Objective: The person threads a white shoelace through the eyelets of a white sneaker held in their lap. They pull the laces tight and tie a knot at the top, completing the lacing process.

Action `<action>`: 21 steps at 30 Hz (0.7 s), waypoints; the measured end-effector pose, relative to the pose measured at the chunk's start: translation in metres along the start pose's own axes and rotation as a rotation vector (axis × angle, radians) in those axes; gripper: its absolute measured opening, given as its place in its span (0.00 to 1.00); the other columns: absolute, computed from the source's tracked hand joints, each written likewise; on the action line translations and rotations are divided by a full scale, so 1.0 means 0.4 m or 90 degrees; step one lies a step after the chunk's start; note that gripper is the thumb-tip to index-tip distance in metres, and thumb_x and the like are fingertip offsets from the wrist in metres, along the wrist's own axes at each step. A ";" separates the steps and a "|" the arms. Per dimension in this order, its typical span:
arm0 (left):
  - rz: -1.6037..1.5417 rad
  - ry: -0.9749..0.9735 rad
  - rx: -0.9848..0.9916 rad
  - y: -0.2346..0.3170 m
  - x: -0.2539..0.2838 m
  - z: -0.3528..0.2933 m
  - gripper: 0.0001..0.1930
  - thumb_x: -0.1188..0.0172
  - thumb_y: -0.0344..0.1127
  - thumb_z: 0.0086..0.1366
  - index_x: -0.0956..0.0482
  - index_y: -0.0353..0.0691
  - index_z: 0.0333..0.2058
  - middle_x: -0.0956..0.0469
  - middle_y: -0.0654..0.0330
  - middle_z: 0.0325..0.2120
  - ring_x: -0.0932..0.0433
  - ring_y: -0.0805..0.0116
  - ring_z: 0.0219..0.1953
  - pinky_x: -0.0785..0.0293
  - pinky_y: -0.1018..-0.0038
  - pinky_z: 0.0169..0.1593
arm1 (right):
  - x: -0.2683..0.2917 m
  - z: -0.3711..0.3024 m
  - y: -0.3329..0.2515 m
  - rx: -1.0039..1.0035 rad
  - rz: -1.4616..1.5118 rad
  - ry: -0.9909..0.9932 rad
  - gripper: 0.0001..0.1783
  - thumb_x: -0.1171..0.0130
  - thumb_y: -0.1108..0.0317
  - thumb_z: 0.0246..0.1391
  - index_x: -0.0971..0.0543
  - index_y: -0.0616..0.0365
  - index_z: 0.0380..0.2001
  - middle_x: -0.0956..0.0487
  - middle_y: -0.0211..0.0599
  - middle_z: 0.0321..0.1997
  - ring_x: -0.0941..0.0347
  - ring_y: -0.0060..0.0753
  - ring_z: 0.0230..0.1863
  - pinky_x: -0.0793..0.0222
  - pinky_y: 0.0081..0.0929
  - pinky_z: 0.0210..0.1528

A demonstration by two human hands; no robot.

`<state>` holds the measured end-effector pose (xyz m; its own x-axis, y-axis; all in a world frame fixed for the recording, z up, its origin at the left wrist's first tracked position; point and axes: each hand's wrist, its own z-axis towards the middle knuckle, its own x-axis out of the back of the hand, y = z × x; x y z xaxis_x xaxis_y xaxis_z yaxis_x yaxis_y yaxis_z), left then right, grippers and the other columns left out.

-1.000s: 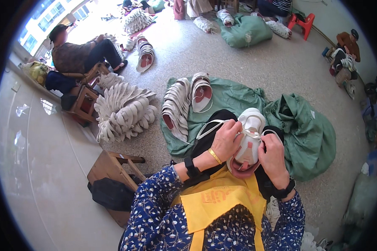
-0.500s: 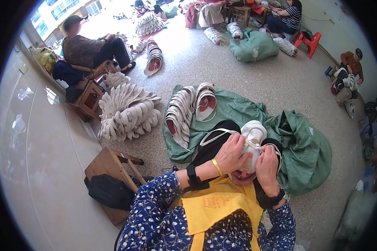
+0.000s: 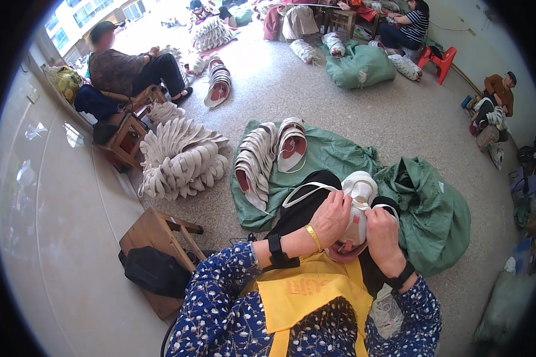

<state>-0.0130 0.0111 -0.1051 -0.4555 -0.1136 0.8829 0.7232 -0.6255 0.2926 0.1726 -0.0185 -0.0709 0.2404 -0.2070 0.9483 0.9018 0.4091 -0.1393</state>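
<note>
One white shoe (image 3: 357, 220) before us, our left hand (image 3: 329, 221) and right hand (image 3: 384, 233) both pinching its lace (image 3: 321, 185), green sack (image 3: 436, 226) beside.

Heaped shoe uppers (image 3: 181, 157) left of centre and seated people (image 3: 116, 70) near the upper corners show a shoe workshop.

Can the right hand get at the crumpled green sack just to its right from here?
Probably yes: the green sack lies close by on that side, lower down on the floor, and nothing seems to block the way. The right hand is busy at the white shoe, though.
</note>
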 end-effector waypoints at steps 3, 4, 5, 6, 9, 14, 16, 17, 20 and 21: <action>0.027 -0.014 0.017 0.008 0.006 0.001 0.13 0.42 0.32 0.61 0.26 0.29 0.41 0.29 0.47 0.38 0.29 0.51 0.45 0.28 0.64 0.51 | 0.007 0.015 0.003 0.036 -0.061 -0.012 0.03 0.42 0.75 0.53 0.23 0.60 0.32 0.25 0.42 0.35 0.24 0.47 0.40 0.26 0.41 0.41; 0.056 -0.034 0.015 0.016 0.014 0.000 0.14 0.42 0.32 0.60 0.26 0.29 0.41 0.29 0.47 0.39 0.29 0.52 0.45 0.28 0.64 0.51 | 0.011 0.018 -0.001 0.049 -0.081 -0.013 0.02 0.42 0.74 0.53 0.24 0.60 0.31 0.26 0.42 0.35 0.25 0.46 0.40 0.27 0.41 0.41; 0.052 -0.029 0.017 0.016 0.015 -0.003 0.14 0.42 0.32 0.60 0.26 0.29 0.42 0.29 0.47 0.39 0.29 0.52 0.45 0.28 0.64 0.51 | 0.014 0.021 -0.005 0.056 -0.073 0.004 0.02 0.42 0.74 0.52 0.24 0.60 0.31 0.26 0.42 0.36 0.26 0.46 0.41 0.28 0.41 0.42; 0.048 -0.025 0.019 0.017 0.016 -0.004 0.14 0.42 0.32 0.60 0.26 0.29 0.42 0.29 0.47 0.39 0.29 0.52 0.45 0.28 0.65 0.51 | 0.016 0.024 -0.009 0.064 -0.066 0.020 0.02 0.42 0.75 0.52 0.25 0.60 0.30 0.27 0.42 0.36 0.27 0.46 0.41 0.28 0.41 0.43; 0.022 -0.010 0.019 0.020 0.018 -0.008 0.15 0.42 0.32 0.60 0.27 0.29 0.44 0.29 0.47 0.39 0.29 0.51 0.45 0.28 0.65 0.51 | 0.020 0.027 -0.012 0.081 -0.045 0.052 0.04 0.42 0.75 0.51 0.26 0.61 0.30 0.29 0.43 0.37 0.29 0.47 0.42 0.30 0.42 0.44; 0.008 0.008 0.020 0.008 0.002 -0.014 0.16 0.42 0.32 0.59 0.27 0.28 0.43 0.30 0.46 0.40 0.29 0.49 0.45 0.27 0.62 0.51 | 0.042 0.014 -0.063 0.146 0.084 0.086 0.05 0.41 0.75 0.51 0.27 0.62 0.32 0.28 0.45 0.36 0.28 0.50 0.42 0.30 0.43 0.44; -0.046 0.017 0.011 -0.017 -0.004 -0.017 0.16 0.42 0.32 0.59 0.27 0.27 0.42 0.30 0.46 0.41 0.29 0.48 0.45 0.28 0.61 0.51 | 0.075 -0.001 -0.144 0.135 0.227 0.075 0.06 0.41 0.77 0.52 0.27 0.62 0.34 0.26 0.46 0.36 0.25 0.53 0.37 0.27 0.45 0.41; -0.078 0.025 0.001 -0.024 -0.002 -0.012 0.16 0.42 0.32 0.59 0.27 0.26 0.42 0.30 0.46 0.41 0.29 0.47 0.45 0.28 0.60 0.51 | 0.082 0.000 -0.154 0.079 0.302 0.038 0.06 0.41 0.77 0.54 0.27 0.62 0.34 0.25 0.46 0.36 0.24 0.54 0.36 0.27 0.46 0.40; -0.097 0.023 -0.006 -0.022 0.008 -0.012 0.14 0.42 0.29 0.58 0.26 0.26 0.41 0.30 0.45 0.40 0.30 0.46 0.45 0.28 0.58 0.51 | 0.008 0.025 -0.097 -0.033 0.308 0.082 0.04 0.41 0.75 0.58 0.26 0.63 0.36 0.23 0.49 0.35 0.23 0.57 0.36 0.26 0.47 0.38; -0.091 0.023 -0.013 -0.019 0.016 -0.013 0.13 0.42 0.28 0.58 0.26 0.27 0.40 0.30 0.45 0.40 0.30 0.45 0.45 0.29 0.57 0.51 | -0.015 0.032 -0.087 -0.033 0.305 0.079 0.04 0.41 0.75 0.59 0.25 0.64 0.36 0.23 0.49 0.35 0.23 0.58 0.36 0.26 0.47 0.38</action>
<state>-0.0242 0.0113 -0.1038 -0.5716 -0.0500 0.8190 0.6396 -0.6525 0.4065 0.1350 -0.0203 -0.0682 0.6706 -0.1118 0.7334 0.6952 0.4396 -0.5687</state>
